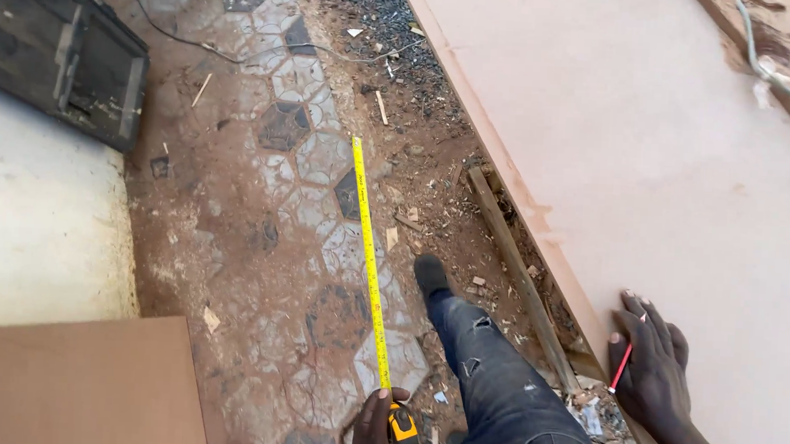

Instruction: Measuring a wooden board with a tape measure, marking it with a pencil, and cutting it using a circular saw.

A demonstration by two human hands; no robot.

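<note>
My left hand [373,428] grips a yellow and black tape measure case [403,435] at the bottom centre. Its yellow blade [368,248] sticks out forward in the air over the paved ground, its tip free near the middle of the view. My right hand [649,361] rests flat near the edge of a large pale board [669,155] on the right, with a red pencil [624,364] held between its fingers. My leg in torn dark jeans [503,390] and a black shoe [430,274] stand between the two hands.
Hexagon paving [300,145] with red dirt and wood scraps runs ahead. A long wooden strip [518,273] lies under the board's edge. A brown board [71,381] sits bottom left, a dark frame [61,51] top left, and a cable [768,66] lies top right.
</note>
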